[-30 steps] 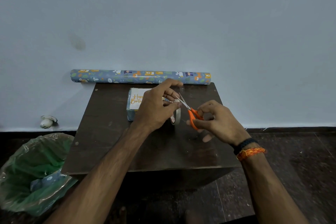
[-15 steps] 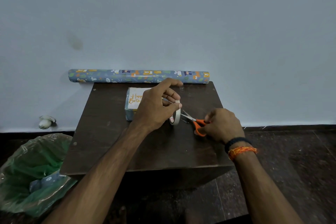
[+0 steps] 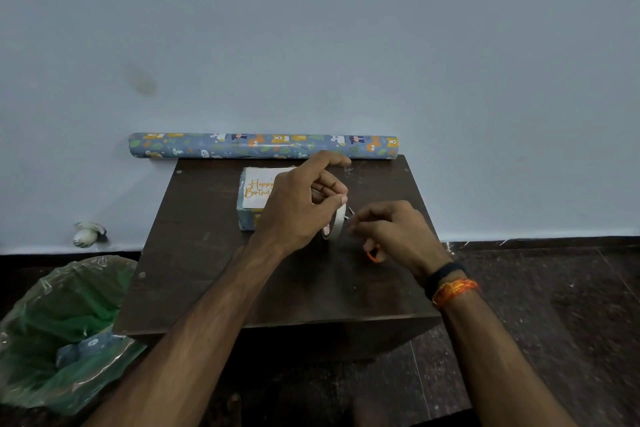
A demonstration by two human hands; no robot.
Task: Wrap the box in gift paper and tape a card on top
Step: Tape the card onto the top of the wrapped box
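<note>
Pinching the white ring-shaped tape roll [image 3: 335, 222] upright at frame centre, the left hand [image 3: 298, 208] held firm; the right hand [image 3: 393, 230] curled over the orange-handled scissors [image 3: 372, 255]. Blue-wrapped box [image 3: 246, 220] with its white birthday card [image 3: 258, 189] sat just left; taping called for a taut, flat strip.

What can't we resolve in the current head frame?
- Scissors: only an orange handle loop and blade tip show; the right hand covers the rest.
- Card: lettering cut short by the left hand.
- Tape roll: seen edge-on; the loose end is too small to find.
- Right hand's grip on the scissors: fingers blurred, unclear.
</note>
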